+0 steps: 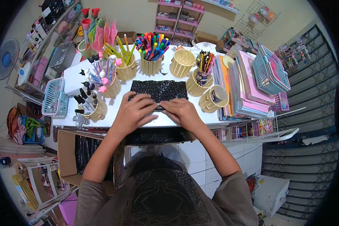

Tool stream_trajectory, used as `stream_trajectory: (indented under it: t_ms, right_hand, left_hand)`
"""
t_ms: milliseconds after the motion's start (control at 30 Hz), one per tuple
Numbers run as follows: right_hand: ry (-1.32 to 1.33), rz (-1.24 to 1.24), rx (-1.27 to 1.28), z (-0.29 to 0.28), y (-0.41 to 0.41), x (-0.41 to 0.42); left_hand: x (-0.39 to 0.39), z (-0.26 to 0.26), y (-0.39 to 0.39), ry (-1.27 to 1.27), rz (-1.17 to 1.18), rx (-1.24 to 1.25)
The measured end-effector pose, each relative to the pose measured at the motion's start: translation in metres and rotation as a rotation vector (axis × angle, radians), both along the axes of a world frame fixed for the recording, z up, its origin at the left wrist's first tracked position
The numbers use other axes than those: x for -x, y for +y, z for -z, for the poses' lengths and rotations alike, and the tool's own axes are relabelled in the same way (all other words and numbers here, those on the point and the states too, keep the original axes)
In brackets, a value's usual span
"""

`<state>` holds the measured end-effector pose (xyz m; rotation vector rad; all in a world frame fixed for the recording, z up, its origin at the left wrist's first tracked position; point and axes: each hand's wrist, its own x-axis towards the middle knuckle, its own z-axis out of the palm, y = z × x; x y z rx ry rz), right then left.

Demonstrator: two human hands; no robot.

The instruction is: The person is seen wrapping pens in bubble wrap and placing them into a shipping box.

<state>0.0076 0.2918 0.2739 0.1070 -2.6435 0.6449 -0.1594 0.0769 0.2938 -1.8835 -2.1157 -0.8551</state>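
Note:
A flat piece of black bubble wrap (161,89) lies on the white table (118,110) before me. My left hand (138,108) rests over its near left edge, fingers spread and slightly curled. At the near edge's middle, the fingertips of my right hand (179,110) pinch the wrap, close to my left fingertips. A small pale bit shows between the two hands; what it is I cannot tell. Under the table edge, more black bubble wrap (155,137) shows inside an open box.
Woven beige cups ring the wrap, with markers (154,48), pencils (205,62), animal-topped pens (101,73) and black-capped markers (86,100); one cup (183,63) looks empty. Folders (243,90) and blue baskets (271,70) stand right. A cardboard box (67,155) is at lower left.

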Motion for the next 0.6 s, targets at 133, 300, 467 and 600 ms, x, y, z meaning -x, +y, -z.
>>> stream_trajectory:
  t_ms: [133,300,467,600]
  right_hand:
    - [0.114,0.015,-0.084,0.0,0.003,0.006]
    - [0.001,0.024,-0.064,-0.005,0.009,0.009]
    - [-0.004,0.043,-0.019,-0.005,0.011,0.007]
    - [-0.102,0.043,0.055,-0.006,0.011,0.007]
  left_hand:
    - [0.003,0.022,0.001,-0.041,0.02,0.001]
    - [0.01,0.033,0.007,-0.171,0.029,-0.05]
    - [0.011,0.034,0.009,-0.289,0.008,-0.036]
    - [0.011,0.032,0.009,-0.295,-0.012,-0.012]
